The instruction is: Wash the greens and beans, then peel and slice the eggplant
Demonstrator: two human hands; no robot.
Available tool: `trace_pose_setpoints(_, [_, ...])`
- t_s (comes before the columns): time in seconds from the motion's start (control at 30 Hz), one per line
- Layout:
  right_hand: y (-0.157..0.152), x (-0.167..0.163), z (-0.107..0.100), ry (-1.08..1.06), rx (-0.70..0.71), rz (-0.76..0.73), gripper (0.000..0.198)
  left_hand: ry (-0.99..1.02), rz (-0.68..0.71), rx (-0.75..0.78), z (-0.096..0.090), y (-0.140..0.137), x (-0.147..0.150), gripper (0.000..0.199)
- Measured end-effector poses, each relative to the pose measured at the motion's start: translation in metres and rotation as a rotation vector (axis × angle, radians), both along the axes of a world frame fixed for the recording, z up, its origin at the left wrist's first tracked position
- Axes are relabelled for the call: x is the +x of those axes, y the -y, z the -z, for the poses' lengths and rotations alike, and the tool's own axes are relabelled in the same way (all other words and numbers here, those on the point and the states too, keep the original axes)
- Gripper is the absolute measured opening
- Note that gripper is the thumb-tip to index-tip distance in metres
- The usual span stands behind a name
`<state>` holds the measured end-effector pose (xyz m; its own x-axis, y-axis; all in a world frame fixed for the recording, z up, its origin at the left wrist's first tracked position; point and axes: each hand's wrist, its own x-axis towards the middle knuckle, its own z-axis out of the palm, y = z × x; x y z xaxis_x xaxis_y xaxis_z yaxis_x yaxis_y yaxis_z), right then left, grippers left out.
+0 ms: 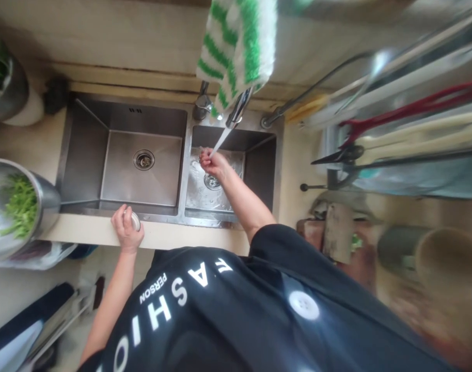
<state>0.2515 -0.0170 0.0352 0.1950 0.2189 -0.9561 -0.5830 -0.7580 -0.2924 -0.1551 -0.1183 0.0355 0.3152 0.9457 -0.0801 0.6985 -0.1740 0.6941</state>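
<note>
Reaching over the smaller basin, the right hand meets a stream of water that slants down from the tap. Its fingers are curled in, leaving it partly closed; whether it has hold of anything cannot be told. Just below it in view is the basin's drain, with water spread over the metal floor around.

The left hand is closed around a small round object with a pale face, at the front rim of the larger basin, above the edge of the bench. What the object is cannot be made out. That basin's round drain lies uncovered.

A green-and-white striped towel hangs in front of the tap, hiding part of it. At the left, beside the larger basin, stands a metal bowl with leafy greens inside; farther back, a dark pot also contains greens. Scissors with red handles show blurred at the right
</note>
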Motion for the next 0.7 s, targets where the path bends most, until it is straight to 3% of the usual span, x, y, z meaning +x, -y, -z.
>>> trace_pose_setpoints(0.07, [-0.002,0.011,-0.010,-0.008,0.051,0.009,0.031,-0.015,-0.010,-0.035,0.001,-0.001,0.000,0.067])
trace_pose_setpoints(0.17, [-0.011,0.036,-0.020,0.198,0.134,-0.086,0.030,-0.032,-0.010,-0.031,0.001,-0.002,0.000,0.067])
trace_pose_setpoints(0.27, [-0.034,0.061,-0.022,0.392,0.282,-0.192,0.033,-0.030,-0.016,-0.041,0.000,-0.003,0.000,0.066])
trace_pose_setpoints(0.37, [-0.064,0.073,-0.016,0.402,0.393,-0.334,0.035,-0.032,-0.027,-0.057,0.000,-0.003,0.001,0.065])
trace_pose_setpoints(0.53, [-0.087,0.073,-0.007,0.381,0.411,-0.453,0.032,-0.035,0.033,0.057,0.001,-0.002,0.001,0.068])
trace_pose_setpoints(0.7, [-0.080,0.073,-0.002,0.451,0.401,-0.444,0.033,-0.065,0.009,-0.002,-0.002,-0.001,0.001,0.065])
